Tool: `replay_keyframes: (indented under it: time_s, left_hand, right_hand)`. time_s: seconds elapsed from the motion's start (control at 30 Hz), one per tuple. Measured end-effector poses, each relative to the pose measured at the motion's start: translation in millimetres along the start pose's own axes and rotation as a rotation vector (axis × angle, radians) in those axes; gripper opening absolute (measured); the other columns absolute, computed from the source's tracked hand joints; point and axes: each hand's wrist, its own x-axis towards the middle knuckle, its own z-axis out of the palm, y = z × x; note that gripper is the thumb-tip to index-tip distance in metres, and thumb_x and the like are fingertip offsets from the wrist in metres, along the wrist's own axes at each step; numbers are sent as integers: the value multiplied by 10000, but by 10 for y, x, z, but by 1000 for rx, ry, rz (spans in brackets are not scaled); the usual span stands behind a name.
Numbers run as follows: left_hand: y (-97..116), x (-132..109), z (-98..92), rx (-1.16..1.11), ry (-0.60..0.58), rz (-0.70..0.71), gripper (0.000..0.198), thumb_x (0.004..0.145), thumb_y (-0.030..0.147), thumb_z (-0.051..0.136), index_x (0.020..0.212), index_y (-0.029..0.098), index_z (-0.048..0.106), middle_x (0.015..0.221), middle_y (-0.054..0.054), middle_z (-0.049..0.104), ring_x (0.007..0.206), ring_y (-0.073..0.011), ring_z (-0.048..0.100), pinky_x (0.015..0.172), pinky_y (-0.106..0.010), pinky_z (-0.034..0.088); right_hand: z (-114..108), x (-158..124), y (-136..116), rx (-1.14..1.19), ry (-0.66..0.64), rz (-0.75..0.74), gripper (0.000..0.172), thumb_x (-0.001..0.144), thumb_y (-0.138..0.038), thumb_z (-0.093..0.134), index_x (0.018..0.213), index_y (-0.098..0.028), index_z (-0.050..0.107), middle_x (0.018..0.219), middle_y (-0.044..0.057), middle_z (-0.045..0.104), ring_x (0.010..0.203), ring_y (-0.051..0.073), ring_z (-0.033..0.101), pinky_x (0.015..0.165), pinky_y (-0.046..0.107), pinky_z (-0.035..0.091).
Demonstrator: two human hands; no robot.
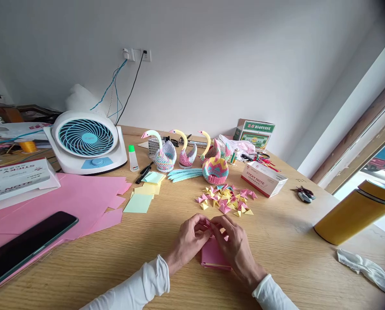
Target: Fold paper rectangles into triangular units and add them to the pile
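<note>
My left hand (190, 237) and my right hand (232, 239) meet over a stack of pink paper squares (214, 257). Fingers and thumbs of both hands are pinched together on a small piece of pink paper (207, 223), mostly hidden by the fingertips. Just beyond the hands lies a loose pile of folded pink and yellow paper triangles (225, 199). Behind it sits a round paper bowl shape (215, 172) in yellow, pink and blue. Paper swans (165, 157) with curved necks stand farther back.
Left are a white fan (88, 140), pink sheets (82, 196), a phone (27, 245), green sticky notes (138, 203) and a glue bottle (133, 159). Right are a sticky note box (263, 178), pliers (304, 194), a yellow flask (353, 211) and a crumpled white cloth (364, 267).
</note>
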Motion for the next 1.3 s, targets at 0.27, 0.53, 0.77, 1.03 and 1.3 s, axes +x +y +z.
replay_keyframes:
  time_s: [0.27,0.53,0.77,1.03,1.3]
  left_hand:
    - [50,-14,12,194,0,75,251,829,257,603,1036,144,690,951,-96,711,805,-196,654,702,-266,506]
    - [85,-32,30,231,-10,140,256,847,257,581,1042,161,716,912,-80,700,764,-182,651,677,-244,502]
    - [145,-61,60,276,2,163,254,834,191,564,1036,178,718,970,-86,686,815,-185,652,687,-240,516]
    - [220,-96,76,135,-55,113,290,824,181,578,1092,199,688,1023,-78,699,866,-195,653,730,-252,527]
    - [178,-25,23,-23,-30,21,249,822,339,656,956,130,639,853,-71,696,745,-170,665,710,-274,536]
  right_hand:
    - [-29,10,-38,-68,9,-19,195,941,-307,490,902,-212,655,827,59,663,682,181,630,634,271,486]
    - [-31,1,-43,-123,26,-59,146,941,-264,475,909,-223,612,844,48,664,724,181,636,638,257,456]
    - [-64,-16,-89,-177,29,-103,130,933,-226,470,917,-216,599,848,52,667,727,179,640,617,244,431]
    - [-103,-6,-41,-192,50,-108,112,883,-177,492,897,-210,599,802,42,669,665,171,633,599,249,436]
    - [-138,53,-84,231,25,40,160,903,-302,544,844,-191,644,780,46,667,662,169,642,619,264,519]
